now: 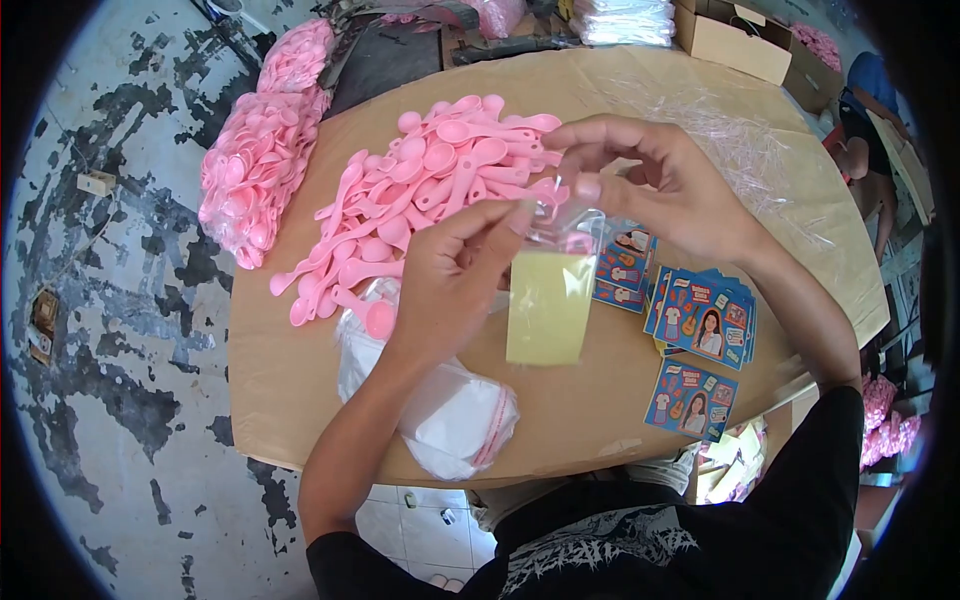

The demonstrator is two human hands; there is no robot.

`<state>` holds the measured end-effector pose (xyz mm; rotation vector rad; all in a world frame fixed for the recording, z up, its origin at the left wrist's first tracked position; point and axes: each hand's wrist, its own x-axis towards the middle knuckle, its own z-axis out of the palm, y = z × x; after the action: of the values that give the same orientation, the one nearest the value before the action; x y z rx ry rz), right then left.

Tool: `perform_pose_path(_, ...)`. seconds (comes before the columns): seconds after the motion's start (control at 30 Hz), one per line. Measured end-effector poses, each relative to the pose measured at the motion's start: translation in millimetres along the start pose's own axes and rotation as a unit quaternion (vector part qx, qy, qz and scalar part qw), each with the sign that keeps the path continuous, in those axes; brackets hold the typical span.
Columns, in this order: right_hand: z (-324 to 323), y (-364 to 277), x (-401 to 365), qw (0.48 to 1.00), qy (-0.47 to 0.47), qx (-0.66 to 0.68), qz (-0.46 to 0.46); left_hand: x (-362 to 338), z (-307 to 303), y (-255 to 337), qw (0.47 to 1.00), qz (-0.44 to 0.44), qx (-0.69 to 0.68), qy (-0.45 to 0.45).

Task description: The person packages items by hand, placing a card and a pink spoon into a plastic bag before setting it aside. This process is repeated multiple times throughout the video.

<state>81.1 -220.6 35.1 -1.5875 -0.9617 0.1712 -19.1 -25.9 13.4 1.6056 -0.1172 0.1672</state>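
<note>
A clear plastic bag [590, 225] with a pale yellow card [548, 310] in it hangs above the table. My left hand [455, 270] pinches the bag's upper left edge between thumb and fingers. At the bag's top right, my right hand [665, 180] has its thumb and fingers curled together; glare hides what lies between them. Something pink shows through the plastic above the card. Behind my hands spreads a heap of pink plastic spoons [410, 170]. Under my left forearm lies a white plastic packet [455, 425].
Blue printed cards [705, 320] lie in stacks at right, with another stack [690, 400] nearer me. Thin clear strips [735, 140] litter the table's far right. A large bag of spoons [260, 170] sits beyond the left edge. A cardboard box [735, 40] stands behind; a person [868, 130] is at far right.
</note>
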Motion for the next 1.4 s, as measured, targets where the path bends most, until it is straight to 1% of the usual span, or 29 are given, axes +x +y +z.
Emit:
perform_pose_path(0.07,3,-3,-1,0.999,-0.01,-0.001,-0.034,-4,6,-1,0.999,0.022,0.006,-0.029)
perform_pose_path(0.17,1,1,-2,1.0,-0.025,0.008,-0.016,-3,6,-7,0.999,0.002,0.032,-0.039)
perform_pose_path(0.4,1,2,-2,0.999,0.0,-0.032,-0.017,-3,7,-1,0.997,-0.046,0.044,-0.054)
perform_pose_path(0.47,2,2,-1,0.999,0.012,-0.041,-0.026,-2,7,-8,0.997,-0.017,0.043,-0.055)
perform_pose_path(0.5,2,2,-2,0.999,0.011,-0.03,-0.017,-3,6,-11,0.998,-0.003,0.042,-0.056)
perform_pose_path(0.57,3,-3,-3,1.0,0.008,-0.009,-0.003,-3,5,-8,0.997,-0.005,0.043,-0.057)
perform_pose_path(0.6,4,-5,-1,0.999,0.027,0.025,0.004,-4,4,-6,0.997,-0.006,0.044,-0.058)
perform_pose_path(0.67,7,-11,3,0.994,0.063,0.093,0.017,-2,1,-2,0.999,-0.016,-0.012,-0.049)
perform_pose_path(0.7,3,-8,3,0.998,0.026,0.049,0.036,-1,0,-1,0.998,-0.021,-0.039,-0.044)
perform_pose_path(0.77,-11,2,3,0.995,-0.046,-0.04,0.073,2,-1,0,0.998,-0.005,-0.058,0.004)
perform_pose_path(0.8,-10,6,3,0.994,-0.079,-0.021,0.07,4,-2,-1,0.997,0.003,-0.066,0.027)
perform_pose_path(0.87,-7,13,5,0.987,-0.144,0.019,0.064,6,-3,-5,0.996,0.018,-0.077,0.029)
perform_pose_path(0.93,-1,8,3,0.99,-0.113,0.037,0.073,5,-2,-6,0.996,0.011,-0.078,0.03)
perform_pose_path(1.03,0,10,2,0.992,-0.095,0.037,0.076,5,-4,-12,0.998,-0.055,-0.037,-0.01)
perform_pose_path(1.1,0,11,1,0.993,-0.088,0.043,0.067,4,-6,-10,0.995,-0.072,-0.06,-0.023)
perform_pose_path(1.13,-1,11,1,0.992,-0.101,0.038,0.067,4,-7,-9,0.994,-0.081,-0.071,-0.03)
perform_pose_path(1.2,-4,9,1,0.989,-0.129,0.026,0.068,3,-6,-15,0.995,-0.069,-0.07,-0.027)
perform_pose_path(1.3,-4,13,1,0.992,-0.113,0.027,0.044,3,-6,-15,0.993,-0.067,-0.095,-0.025)
perform_pose_path(1.4,0,7,0,0.988,-0.115,0.066,0.086,3,-5,-6,0.992,-0.073,-0.097,-0.023)
